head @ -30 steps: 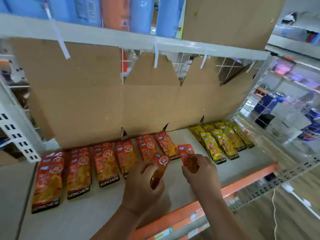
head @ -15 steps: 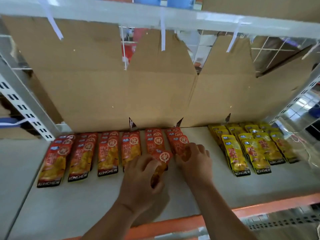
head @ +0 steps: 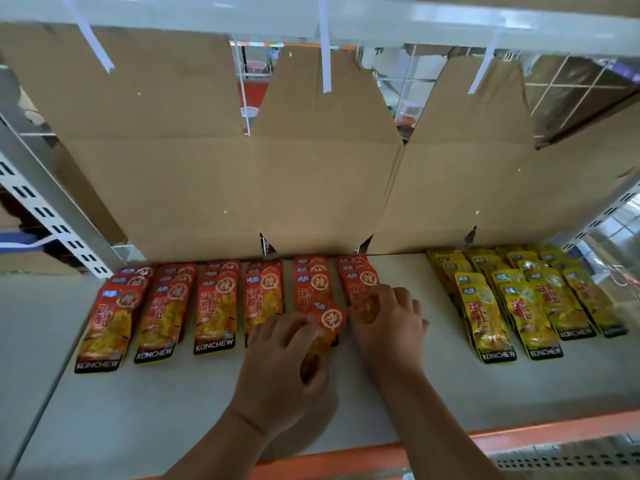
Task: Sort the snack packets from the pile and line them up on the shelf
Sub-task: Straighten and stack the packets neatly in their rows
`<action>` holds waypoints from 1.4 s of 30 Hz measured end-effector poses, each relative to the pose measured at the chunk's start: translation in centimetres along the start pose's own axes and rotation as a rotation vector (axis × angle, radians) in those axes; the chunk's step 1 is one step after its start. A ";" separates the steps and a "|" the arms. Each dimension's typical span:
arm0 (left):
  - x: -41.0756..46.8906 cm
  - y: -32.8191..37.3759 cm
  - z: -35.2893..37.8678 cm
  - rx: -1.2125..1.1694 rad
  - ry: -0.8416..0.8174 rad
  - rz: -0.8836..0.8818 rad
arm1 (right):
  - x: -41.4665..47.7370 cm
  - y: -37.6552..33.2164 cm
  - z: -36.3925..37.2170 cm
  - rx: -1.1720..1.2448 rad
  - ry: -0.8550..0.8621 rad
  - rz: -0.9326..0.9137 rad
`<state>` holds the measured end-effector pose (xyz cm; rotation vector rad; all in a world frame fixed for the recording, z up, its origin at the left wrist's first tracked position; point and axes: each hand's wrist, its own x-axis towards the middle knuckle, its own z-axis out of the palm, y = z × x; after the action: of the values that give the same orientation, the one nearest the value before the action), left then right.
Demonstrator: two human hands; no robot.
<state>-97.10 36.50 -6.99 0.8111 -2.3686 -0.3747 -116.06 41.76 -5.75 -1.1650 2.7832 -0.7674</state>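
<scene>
Several columns of red snack packets (head: 214, 306) lie in a row on the white shelf (head: 138, 410), from the left to the middle. Yellow packets (head: 519, 306) fill the right part in overlapping columns. My left hand (head: 280, 368) grips one red packet (head: 327, 318) just in front of the fifth red column, its top sticking out past my fingers. My right hand (head: 388, 323) lies on the rightmost red column (head: 358, 278), fingers curled over the front packet there.
A brown cardboard sheet (head: 311, 168) stands along the back of the shelf. An upper shelf board (head: 346, 19) hangs low overhead. The orange front edge (head: 519, 438) borders the shelf. A perforated upright (head: 52, 216) stands at the left.
Both hands moved forward from the shelf's front to the red columns. The right hand lowered its red packet onto the rightmost red column. The left hand still holds its packet.
</scene>
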 end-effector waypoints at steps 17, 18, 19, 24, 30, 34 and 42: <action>0.0 -0.1 0.0 -0.041 0.027 0.002 | -0.3 0.1 0.5 -0.020 0.022 -0.004; 0.0 -0.1 0.0 -0.041 0.025 -0.001 | -0.3 0.1 0.5 -0.015 0.023 -0.005; 0.0 -0.1 0.0 -0.043 0.021 -0.006 | -0.3 0.2 0.6 -0.010 0.025 -0.006; 0.0 -0.1 0.0 -0.047 0.017 -0.024 | -0.3 0.3 0.6 -0.004 0.031 -0.003; 0.1 -0.1 0.0 -0.057 0.034 -0.033 | -0.3 0.2 0.3 0.038 0.027 -0.002; 0.1 -0.1 -0.2 -0.081 0.066 -0.019 | -0.5 0.4 0.1 0.088 0.042 -0.002; 0.2 -0.3 -2.6 -0.152 0.227 -0.138 | -2.0 -2.0 0.0 0.051 0.062 -0.167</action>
<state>-95.45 35.98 -5.02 0.8974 -2.0551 -0.4861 -113.30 41.90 -5.11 -1.4010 2.7232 -0.8966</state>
